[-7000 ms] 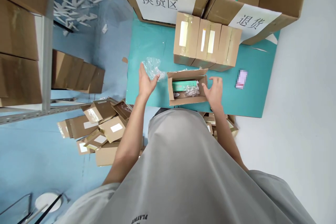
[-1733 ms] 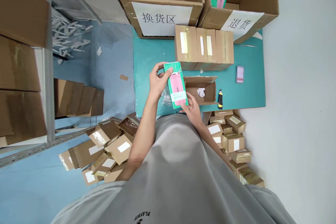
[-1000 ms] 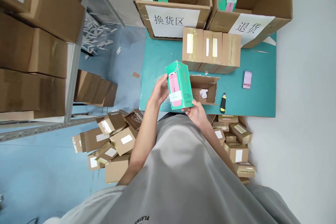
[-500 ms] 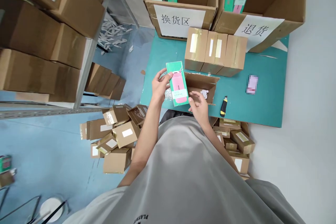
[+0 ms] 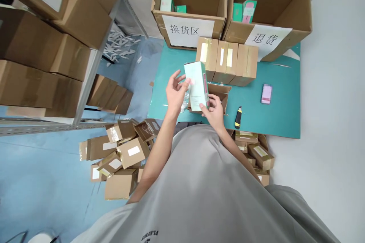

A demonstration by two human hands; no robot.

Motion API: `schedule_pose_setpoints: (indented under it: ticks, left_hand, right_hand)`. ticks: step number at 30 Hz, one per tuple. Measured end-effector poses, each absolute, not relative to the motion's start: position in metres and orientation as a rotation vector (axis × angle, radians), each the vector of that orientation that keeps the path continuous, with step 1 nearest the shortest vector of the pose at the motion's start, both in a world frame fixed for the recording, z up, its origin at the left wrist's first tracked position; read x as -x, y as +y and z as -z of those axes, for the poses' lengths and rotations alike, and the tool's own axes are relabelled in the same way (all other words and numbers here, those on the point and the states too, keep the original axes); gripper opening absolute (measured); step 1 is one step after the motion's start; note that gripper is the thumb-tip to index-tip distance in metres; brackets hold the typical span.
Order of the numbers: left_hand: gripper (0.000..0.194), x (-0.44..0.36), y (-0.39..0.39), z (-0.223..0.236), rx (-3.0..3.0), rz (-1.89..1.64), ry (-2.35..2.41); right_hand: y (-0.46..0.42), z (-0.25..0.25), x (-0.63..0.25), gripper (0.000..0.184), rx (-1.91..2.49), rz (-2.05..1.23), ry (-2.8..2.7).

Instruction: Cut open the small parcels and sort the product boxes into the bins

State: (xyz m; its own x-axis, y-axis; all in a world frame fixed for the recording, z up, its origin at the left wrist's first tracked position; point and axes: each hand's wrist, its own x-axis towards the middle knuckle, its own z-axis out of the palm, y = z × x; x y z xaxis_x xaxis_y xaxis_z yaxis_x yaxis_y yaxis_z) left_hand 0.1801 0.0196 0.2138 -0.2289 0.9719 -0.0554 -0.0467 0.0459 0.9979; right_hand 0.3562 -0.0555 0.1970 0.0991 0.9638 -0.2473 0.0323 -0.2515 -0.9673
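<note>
A pale green product box (image 5: 196, 85), a strip of pink picture showing on its right side, is held up over the table. My left hand (image 5: 176, 93) has its thumb against the box's left edge, fingers curled behind. At the lower right corner my right hand (image 5: 213, 112) grips it between thumb and fingers. Below it an opened cardboard carton (image 5: 224, 97) lies on the table, partly hidden by the box and my right hand. Clear plastic wrap (image 5: 185, 102) shows beside my left hand.
On the green table (image 5: 285, 121) are a box cutter (image 5: 238, 117) and a blurred pink phone-like item (image 5: 266, 94). Several closed cartons (image 5: 228, 59) stand before two big labelled boxes (image 5: 188, 30) holding green boxes. Cartons fill the left shelf (image 5: 94, 68) and a floor pile (image 5: 122, 152).
The product box has turned from its pink picture face to a pale green face. My right hand has moved onto its lower corner. The camera view has shifted slightly.
</note>
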Motion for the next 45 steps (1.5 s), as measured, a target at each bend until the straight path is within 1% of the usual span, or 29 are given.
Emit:
schedule_pose_setpoints:
  ticks: [3,6,8,10,13,16,19,21,24,27,29,32,34,35,38,41,43,45]
  left_hand:
    - [0.078,-0.169,0.019,-0.204,-0.806,-1.317,1.238]
    - [0.07,-0.167,0.021,-0.192,-0.584,-1.203,1.087]
    - [0.066,-0.171,0.023,-0.189,-0.52,-1.16,1.007]
    - [0.064,-0.177,0.026,-0.19,-0.518,-1.176,0.976]
    - [0.068,-0.18,0.032,-0.194,-0.569,-1.215,1.005]
    - [0.078,-0.176,0.04,-0.194,-0.631,-1.22,1.103]
    - [0.085,-0.171,0.048,-0.189,-0.692,-1.24,1.229]
    - [0.085,-0.172,0.051,-0.184,-0.74,-1.261,1.31]
    - [0.088,-0.179,0.053,-0.179,-0.806,-1.287,1.401]
    - [0.091,-0.191,0.052,-0.177,-0.843,-1.301,1.476]
    - [0.094,-0.199,0.05,-0.179,-0.854,-1.305,1.528]
    - [0.099,-0.207,0.045,-0.185,-0.854,-1.302,1.549]
    - [0.095,-0.206,0.043,-0.19,-0.818,-1.287,1.495]
    - [0.09,-0.203,0.043,-0.192,-0.781,-1.278,1.447]
    - [0.075,-0.187,0.047,-0.191,-0.622,-1.266,1.296]
    - [0.067,-0.173,0.052,-0.184,-0.467,-1.208,1.215]
    - [0.06,-0.172,0.052,-0.181,-0.403,-1.115,1.141]
    - [0.055,-0.176,0.05,-0.18,-0.387,-1.046,1.041]
  right_hand:
    - [-0.047,-0.194,-0.362,0.053,1.186,-1.689,-0.654]
    - [-0.041,-0.192,-0.365,0.039,1.005,-1.95,-0.373]
    - [-0.04,-0.192,-0.365,0.031,0.952,-2.041,-0.257]
    - [-0.039,-0.19,-0.366,0.027,0.929,-2.08,-0.218]
    - [-0.038,-0.185,-0.368,0.031,0.953,-2.079,-0.338]
    - [-0.038,-0.181,-0.369,0.046,1.076,-1.917,-0.62]
    - [-0.041,-0.184,-0.368,0.062,1.257,-1.552,-0.866]
    - [-0.044,-0.192,-0.366,0.067,1.349,-1.328,-1.013]
    - [-0.048,-0.204,-0.36,0.068,1.479,-1.106,-1.309]
    - [-0.05,-0.209,-0.352,0.066,1.639,-0.928,-1.585]
    - [-0.048,-0.206,-0.348,0.063,1.741,-0.827,-1.667]
    - [-0.044,-0.197,-0.349,0.057,1.83,-0.757,-1.616]
    - [-0.039,-0.191,-0.353,0.054,1.782,-0.851,-1.463]
    - [-0.036,-0.189,-0.356,0.053,1.718,-0.956,-1.341]
    - [-0.028,-0.184,-0.364,0.046,1.412,-1.395,-0.858]
    - [-0.022,-0.184,-0.367,0.033,1.128,-1.754,-0.426]
    - [-0.02,-0.186,-0.368,0.028,1.028,-1.907,-0.245]
    - [-0.02,-0.188,-0.368,0.026,0.988,-2.002,-0.138]
